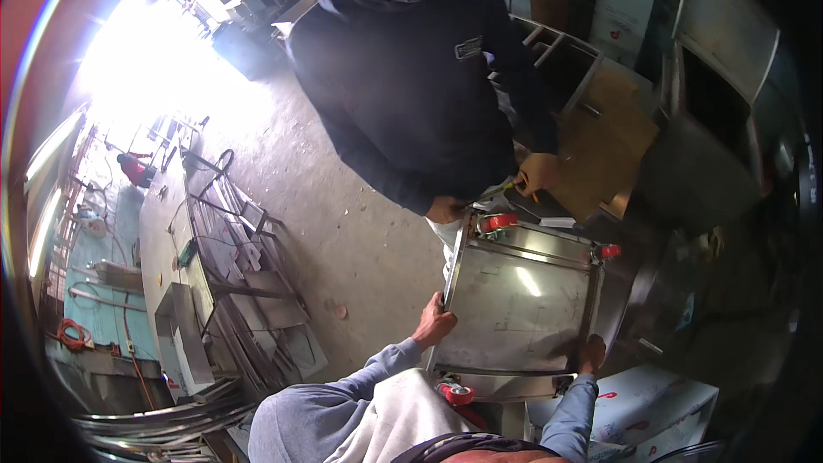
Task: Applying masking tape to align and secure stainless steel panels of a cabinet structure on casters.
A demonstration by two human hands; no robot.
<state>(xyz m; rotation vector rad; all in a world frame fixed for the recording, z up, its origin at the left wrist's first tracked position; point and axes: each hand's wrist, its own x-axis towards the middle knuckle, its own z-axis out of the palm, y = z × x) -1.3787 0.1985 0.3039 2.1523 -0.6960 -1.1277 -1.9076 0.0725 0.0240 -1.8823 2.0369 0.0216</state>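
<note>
Concrete workshop floor (339, 231): bordered at the left by stacked metal lengths (261, 300).
Caster-fitted steel frame (514, 313): positioned directly before the wearer; red casters (497, 222) are seen at three corners.
Left hand (435, 322): wrapped around the frame's left edge, fingers curled closed.
Right hand (591, 354): placed against the frame's right edge; fingers are partly hidden, so how tightly they are closed cannot be told.
Far side: occupied by a dark-hooded co-worker (411, 86), by whose hands a thin yellowish strip (494, 194) is held.
</note>
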